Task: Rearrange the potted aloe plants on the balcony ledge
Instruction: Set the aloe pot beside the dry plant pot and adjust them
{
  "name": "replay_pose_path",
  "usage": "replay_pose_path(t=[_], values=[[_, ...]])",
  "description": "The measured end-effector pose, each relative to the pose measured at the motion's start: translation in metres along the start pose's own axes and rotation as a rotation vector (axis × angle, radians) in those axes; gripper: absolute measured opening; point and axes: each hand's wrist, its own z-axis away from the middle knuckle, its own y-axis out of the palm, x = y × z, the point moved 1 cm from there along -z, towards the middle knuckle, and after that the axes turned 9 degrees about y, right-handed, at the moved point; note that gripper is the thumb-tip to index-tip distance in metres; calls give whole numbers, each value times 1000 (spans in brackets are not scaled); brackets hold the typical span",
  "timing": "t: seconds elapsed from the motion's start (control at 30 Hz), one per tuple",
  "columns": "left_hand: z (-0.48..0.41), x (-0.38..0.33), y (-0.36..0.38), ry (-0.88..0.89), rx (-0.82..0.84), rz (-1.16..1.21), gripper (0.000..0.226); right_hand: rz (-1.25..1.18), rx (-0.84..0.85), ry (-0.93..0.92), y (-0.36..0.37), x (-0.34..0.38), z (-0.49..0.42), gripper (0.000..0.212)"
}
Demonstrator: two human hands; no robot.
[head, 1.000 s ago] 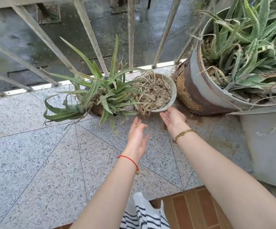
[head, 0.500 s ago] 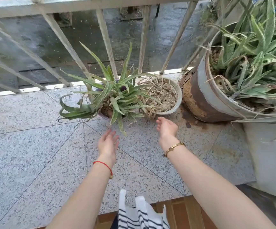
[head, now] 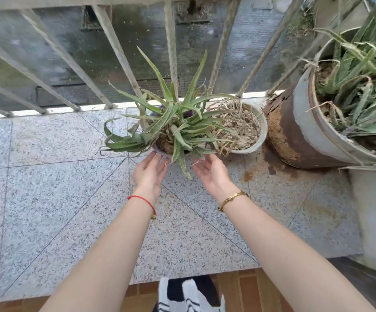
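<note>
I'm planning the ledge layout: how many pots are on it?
3: the small aloe pot by both hands, the dried-plant bowl to its right, the big rusty pot far right. More may sit beyond the frame.

Open hands (head: pixel 180 174) flanking aloe pot (head: pixel 160 150)

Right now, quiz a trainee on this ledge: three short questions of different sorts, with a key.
1. True or false: the left hand and right hand are clamped on the small aloe pot.
2. Which pot holds only dried growth? A. the grey bowl B. the rusty bucket
3. Fill in: beyond the pots stand slanted metal ____.

Key: 1 false, both open at its near rim; 2 A; 3 railing bars.
</note>
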Motion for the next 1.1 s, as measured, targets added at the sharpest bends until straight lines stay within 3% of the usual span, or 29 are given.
replay_pose_path(t=[0.17, 0.43, 0.83, 1.1], values=[[-3, 2, 5, -13, -54, 36, 47, -143, 50, -14, -2, 0, -1, 31], [-8, 6, 8, -9, -136, 51, 48, -179, 80, 5, 1, 2, 6, 56], [-14, 13, 9, 88, -232, -61, 39, -151, 47, 2, 7, 10, 17, 59], [5, 37, 28, 107, -356, 18, 38, -160, 27, -37, -2, 15, 11, 60]])
